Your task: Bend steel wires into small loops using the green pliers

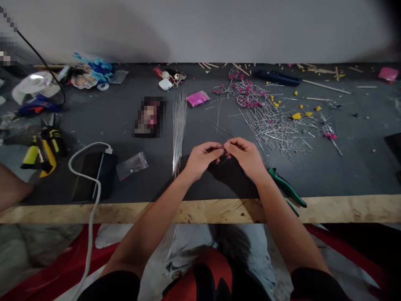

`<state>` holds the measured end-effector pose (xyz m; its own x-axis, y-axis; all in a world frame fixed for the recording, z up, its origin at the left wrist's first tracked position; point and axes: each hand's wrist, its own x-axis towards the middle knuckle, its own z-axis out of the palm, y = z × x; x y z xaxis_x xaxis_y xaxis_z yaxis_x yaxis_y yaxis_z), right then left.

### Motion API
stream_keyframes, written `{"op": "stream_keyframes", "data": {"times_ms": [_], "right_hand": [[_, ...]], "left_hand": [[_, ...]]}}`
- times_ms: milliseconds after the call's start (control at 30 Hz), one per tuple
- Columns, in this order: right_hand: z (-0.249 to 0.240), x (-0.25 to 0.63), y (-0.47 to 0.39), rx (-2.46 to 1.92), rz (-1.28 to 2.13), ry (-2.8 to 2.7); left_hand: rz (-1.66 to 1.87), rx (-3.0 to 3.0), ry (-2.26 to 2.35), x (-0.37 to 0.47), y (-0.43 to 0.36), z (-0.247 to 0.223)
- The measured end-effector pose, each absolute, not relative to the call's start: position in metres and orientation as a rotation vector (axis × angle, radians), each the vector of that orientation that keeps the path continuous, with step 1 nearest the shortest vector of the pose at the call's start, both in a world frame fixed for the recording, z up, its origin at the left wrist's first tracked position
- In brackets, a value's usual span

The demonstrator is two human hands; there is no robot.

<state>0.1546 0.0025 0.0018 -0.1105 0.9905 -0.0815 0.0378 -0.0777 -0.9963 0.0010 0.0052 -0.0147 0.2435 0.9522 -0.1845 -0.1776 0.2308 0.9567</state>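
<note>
My left hand [202, 159] and my right hand [246, 154] meet over the front of the dark tabletop, fingertips almost touching. Both pinch a thin wire [223, 161] that curves into a small loop below the fingers. Just left of my left hand lies a bundle of long straight wires [179, 129]. Beyond my right hand spreads a pile of cut wires [278, 125], with bent wire shapes bearing pink bits [247, 94] behind it. Green-handled pliers [286, 186] rest beside my right forearm, their jaws partly hidden by it.
A power bank [105, 175] with a white cable [90, 217], a clear plastic bag [132, 166] and yellow-black tools [44, 146] lie left. A pink packet [198, 98] sits behind the wire bundle. Another person's arm [12, 188] rests at the left edge.
</note>
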Motion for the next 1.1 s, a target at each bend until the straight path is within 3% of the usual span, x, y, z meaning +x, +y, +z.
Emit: {"op": "stream_keyframes", "data": {"times_ms": [1100], "right_hand": [[-0.011, 0.155, 0.008, -1.163, 1.282, -1.244]], "left_hand": [[0.909, 0.904, 0.880, 0.004, 0.003, -0.016]]}}
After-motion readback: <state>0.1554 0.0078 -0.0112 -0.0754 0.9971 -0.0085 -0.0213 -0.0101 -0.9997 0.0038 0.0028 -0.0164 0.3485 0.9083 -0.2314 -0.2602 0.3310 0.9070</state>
